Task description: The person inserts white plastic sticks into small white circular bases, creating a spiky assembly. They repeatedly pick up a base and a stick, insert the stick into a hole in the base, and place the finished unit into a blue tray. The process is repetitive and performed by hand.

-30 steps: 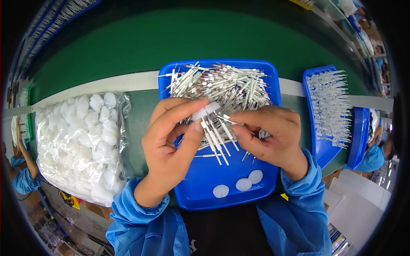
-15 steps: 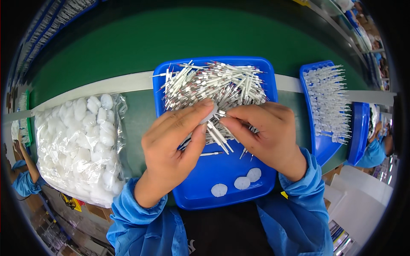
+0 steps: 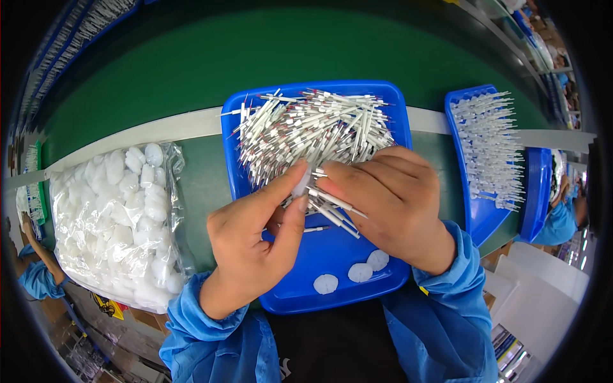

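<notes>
My left hand [image 3: 255, 233] pinches a thin, translucent white disc [image 3: 302, 183] between thumb and fingertips, tilted nearly edge-on. Close beside it, my right hand [image 3: 399, 207] is closed on several slim white sticks [image 3: 338, 216], which fan out below its fingers. One stick tip points at the disc; I cannot make out whether it touches. Both hands are over a blue tray [image 3: 300, 255], whose far part holds a heap of similar sticks [image 3: 313, 127], some with reddish ends. Loose white discs [image 3: 325, 284] lie in the near part, with a single stick above them.
At left lies a clear bag [image 3: 112, 217] full of white rounded pieces. To the right, a blue tray [image 3: 488, 220] carries rows of upright white pieces [image 3: 488, 150], with another blue tray [image 3: 535, 198] beyond. Co-workers' arms [image 3: 41, 249] show at both sides.
The disc has turned more edge-on in my left hand. My right hand has rolled over, and its sticks now slant further right. The whole scene has shifted slightly left.
</notes>
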`<state>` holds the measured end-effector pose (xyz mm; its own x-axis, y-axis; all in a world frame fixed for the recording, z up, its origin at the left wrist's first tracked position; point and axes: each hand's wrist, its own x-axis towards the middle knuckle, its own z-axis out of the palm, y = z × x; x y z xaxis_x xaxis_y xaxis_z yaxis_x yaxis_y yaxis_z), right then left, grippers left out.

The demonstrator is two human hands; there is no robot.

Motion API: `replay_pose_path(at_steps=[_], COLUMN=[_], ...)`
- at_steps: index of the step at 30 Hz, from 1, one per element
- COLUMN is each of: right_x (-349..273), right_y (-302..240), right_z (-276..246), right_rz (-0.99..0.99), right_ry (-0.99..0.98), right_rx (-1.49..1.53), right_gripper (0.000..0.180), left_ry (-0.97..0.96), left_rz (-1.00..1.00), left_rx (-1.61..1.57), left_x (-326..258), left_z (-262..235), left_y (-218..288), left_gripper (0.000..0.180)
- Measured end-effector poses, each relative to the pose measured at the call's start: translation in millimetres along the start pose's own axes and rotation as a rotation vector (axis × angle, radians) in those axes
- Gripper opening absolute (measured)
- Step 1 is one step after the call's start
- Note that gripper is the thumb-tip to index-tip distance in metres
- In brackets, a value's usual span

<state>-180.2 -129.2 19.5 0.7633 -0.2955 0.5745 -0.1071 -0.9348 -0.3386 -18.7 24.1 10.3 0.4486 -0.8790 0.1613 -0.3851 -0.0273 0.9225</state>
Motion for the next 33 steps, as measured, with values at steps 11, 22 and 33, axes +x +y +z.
replay_pose_path(at_steps=[11,22,33], right_x=[0,0,-20], right_y=[18,2,-9], right_z=[-10,-4,-10], right_rz=[0.465,0.624,0.716], right_ry=[-0.065,-0.118,-0.128], right_rx=[0.766,1.084,1.208], right_gripper=[0.04,0.029,0.031], left_ry=[0.02,-0.055,-0.083], left_rz=[0.136,0.387,0.504], left_rx=[-0.143,0.11,0.21], left_x=[19,19,15], left_z=[-10,-8,-8], left_y=[-7,-5,-4], left_gripper=[0.052,0.051,0.055])
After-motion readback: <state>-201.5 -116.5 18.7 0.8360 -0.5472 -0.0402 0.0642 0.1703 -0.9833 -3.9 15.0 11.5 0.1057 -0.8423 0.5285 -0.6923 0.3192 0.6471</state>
